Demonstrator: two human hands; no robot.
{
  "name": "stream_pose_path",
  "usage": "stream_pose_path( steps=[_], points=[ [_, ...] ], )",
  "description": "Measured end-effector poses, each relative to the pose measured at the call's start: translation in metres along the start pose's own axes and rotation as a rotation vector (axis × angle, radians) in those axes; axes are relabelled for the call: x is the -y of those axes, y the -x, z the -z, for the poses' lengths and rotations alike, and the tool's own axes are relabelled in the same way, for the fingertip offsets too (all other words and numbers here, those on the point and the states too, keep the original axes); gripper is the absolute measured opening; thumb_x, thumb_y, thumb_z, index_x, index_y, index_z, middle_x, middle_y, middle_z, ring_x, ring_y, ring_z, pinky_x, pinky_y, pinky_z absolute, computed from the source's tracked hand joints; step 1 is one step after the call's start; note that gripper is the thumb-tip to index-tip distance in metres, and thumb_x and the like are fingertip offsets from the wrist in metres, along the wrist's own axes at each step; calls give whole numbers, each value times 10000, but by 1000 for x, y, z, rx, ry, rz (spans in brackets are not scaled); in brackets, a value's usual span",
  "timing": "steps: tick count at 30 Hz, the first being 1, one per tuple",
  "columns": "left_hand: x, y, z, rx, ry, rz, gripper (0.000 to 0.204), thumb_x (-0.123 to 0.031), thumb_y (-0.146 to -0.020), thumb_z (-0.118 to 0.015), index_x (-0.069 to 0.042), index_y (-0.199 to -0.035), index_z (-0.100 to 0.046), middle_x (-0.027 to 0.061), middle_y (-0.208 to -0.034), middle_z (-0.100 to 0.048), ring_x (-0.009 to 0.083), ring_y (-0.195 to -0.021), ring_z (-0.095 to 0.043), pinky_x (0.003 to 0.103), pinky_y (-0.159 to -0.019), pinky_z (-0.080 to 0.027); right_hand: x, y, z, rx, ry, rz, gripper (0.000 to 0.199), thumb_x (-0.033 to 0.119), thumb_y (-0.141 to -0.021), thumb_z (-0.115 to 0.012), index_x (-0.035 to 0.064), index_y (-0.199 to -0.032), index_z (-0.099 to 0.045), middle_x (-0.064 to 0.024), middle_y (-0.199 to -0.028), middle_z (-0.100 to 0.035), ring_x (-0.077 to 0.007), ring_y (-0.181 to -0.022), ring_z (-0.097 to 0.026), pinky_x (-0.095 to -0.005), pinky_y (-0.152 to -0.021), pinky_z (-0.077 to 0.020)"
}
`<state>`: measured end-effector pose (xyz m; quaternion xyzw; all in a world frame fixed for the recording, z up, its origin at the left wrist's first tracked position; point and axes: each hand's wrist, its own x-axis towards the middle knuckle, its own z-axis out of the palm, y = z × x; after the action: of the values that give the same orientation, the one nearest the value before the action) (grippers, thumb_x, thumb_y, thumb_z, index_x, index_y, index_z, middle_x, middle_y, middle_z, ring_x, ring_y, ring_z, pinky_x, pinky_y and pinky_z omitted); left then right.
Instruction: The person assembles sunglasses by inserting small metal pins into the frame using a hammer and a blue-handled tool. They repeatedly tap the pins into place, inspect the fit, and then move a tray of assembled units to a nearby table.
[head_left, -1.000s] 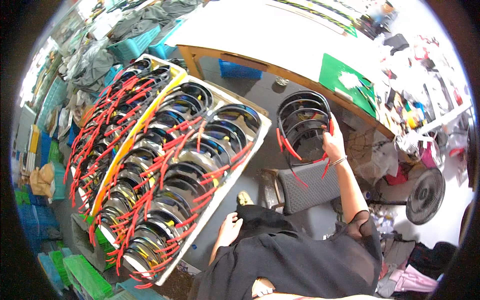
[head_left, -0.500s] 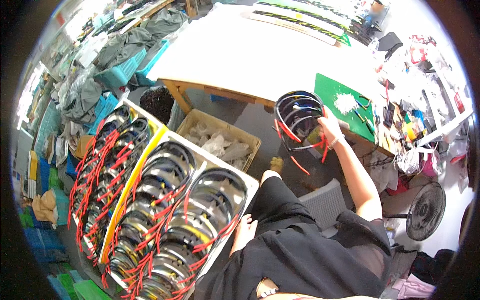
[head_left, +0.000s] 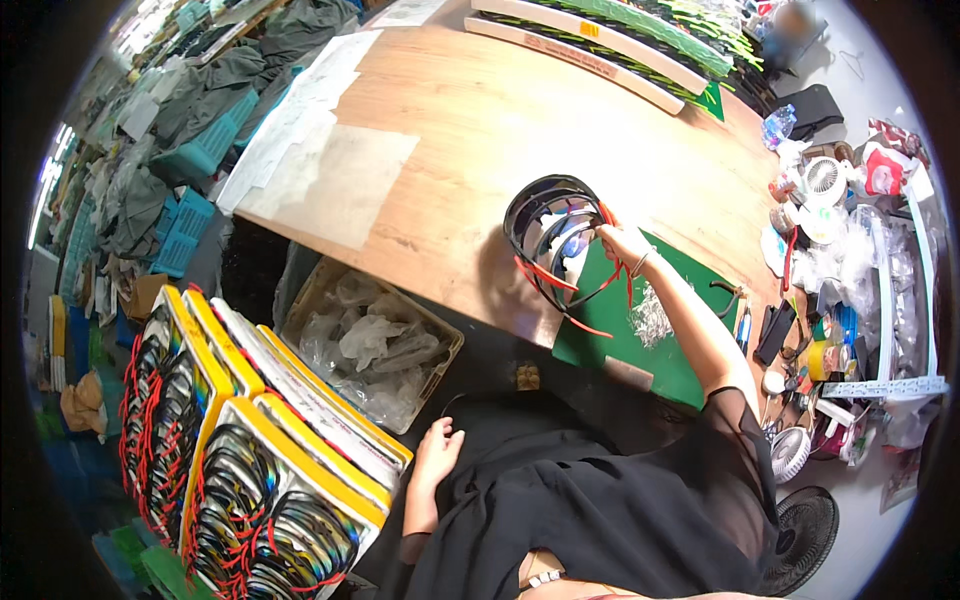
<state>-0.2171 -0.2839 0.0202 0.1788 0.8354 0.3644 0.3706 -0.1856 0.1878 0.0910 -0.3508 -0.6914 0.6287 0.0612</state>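
My right hand [head_left: 625, 247] is closed around one side of a bundle of black hoop-shaped bands [head_left: 545, 205] with red ends; they look like headbands. The bundle hangs over the wooden table [head_left: 455, 150], beside the green cutting mat [head_left: 690, 300] at its near edge. A small heap of whitish clippings [head_left: 652, 318] lies on the mat, below my right forearm. My left hand [head_left: 438, 455] rests near my lap with loosely bent fingers and nothing seen in it. Left of it stand yellow-edged white boxes [head_left: 345, 465]; rows of similar red-tipped bands [head_left: 280, 530] fill the front ones.
A crate [head_left: 440, 370] of clear plastic bags stands under the table. Long white trays [head_left: 585, 65] lie at the table's far side. Pliers [head_left: 728, 298], tools and small fans [head_left: 790, 452] crowd the right end. A black floor fan [head_left: 803, 540] stands at lower right.
My view has turned and moved closer to the table. The bundle in my right hand has come in over the tabletop. My left hand has moved away from the band-filled box's edge.
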Motion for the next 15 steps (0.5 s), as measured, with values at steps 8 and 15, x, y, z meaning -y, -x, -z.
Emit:
stream_pose_path(
  steps=[8,15],
  points=[
    [131,-120,-39,-58,-3,324,381,-261,-834,-530,27,-1083,-505,182,-984,-597,301,-933,-570,347,-818,-434,2,-89,59,228,52,-128,556,128,-792,-516,128,-1318,-337,54,-578,-371,-59,-456,-339,-212,-408,-296],
    [141,-170,-113,251,-162,465,374,-296,-813,-534,-23,-1068,-545,187,-1079,-559,323,-1032,-517,389,-865,-412,-6,-146,105,280,323,-139,483,87,-779,-558,77,-1244,-430,16,-923,-551,-57,-738,-499,-203,-643,-453]
  ],
)
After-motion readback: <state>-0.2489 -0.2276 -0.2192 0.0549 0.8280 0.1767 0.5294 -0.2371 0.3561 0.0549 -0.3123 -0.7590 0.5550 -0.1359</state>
